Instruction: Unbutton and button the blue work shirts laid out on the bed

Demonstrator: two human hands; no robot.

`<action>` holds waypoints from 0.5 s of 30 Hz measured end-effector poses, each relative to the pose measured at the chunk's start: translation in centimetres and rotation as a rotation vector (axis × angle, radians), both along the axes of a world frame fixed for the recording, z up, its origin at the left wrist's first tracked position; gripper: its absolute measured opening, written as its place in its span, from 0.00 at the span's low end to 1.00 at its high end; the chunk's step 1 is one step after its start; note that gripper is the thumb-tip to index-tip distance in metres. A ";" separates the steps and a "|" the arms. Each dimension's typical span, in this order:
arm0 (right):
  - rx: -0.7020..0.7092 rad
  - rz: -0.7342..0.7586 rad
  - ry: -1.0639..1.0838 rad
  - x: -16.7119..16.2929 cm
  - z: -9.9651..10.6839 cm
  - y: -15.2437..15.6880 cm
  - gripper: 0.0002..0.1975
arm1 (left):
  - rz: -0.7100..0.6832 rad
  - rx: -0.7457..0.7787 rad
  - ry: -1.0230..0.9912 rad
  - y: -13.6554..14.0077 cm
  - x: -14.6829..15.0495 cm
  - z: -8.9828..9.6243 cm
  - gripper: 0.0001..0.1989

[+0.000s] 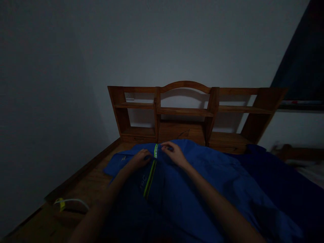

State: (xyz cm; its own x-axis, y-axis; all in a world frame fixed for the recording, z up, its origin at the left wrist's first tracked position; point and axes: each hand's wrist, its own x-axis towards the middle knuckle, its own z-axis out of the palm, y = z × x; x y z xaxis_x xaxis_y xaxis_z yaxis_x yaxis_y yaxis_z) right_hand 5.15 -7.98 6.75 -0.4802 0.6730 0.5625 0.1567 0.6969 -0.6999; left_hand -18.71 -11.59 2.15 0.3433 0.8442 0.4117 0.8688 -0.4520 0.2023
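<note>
A blue jacket [189, 185] lies spread out in front of me, with a darker blue part [154, 202] nearest me. A bright yellow-green striped band [150, 179] runs along it, and pale lettering shows beside the band. My left hand [141, 159] is closed on an edge of the dark fabric, just left of the band. To the right of the band's far end, my right hand [174, 154] is over the blue fabric, fingers loosely curled and a gap below them. Dim light hides whether its fingertips touch the cloth.
A wooden headboard with shelves [184, 111] stands at the back against a pale wall [76, 67]. On the wooden surface [93, 182] at left lies a pale cord [76, 199] with a yellow piece [61, 204]. Dark blue cloth [286, 175] covers the right side.
</note>
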 end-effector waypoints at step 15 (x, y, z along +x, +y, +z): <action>0.011 -0.076 -0.177 7.8 -7.7 1.0 0.15 | -0.208 -0.087 0.129 4.3 10.2 0.2 0.07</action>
State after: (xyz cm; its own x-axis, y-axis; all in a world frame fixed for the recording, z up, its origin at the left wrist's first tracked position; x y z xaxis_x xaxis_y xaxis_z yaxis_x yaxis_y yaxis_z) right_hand 12.91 -6.94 -0.92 -0.5204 0.7054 0.4813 0.3288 0.6857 -0.6494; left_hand -8.55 -7.30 2.38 0.5582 0.7802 0.2825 0.7800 -0.6095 0.1420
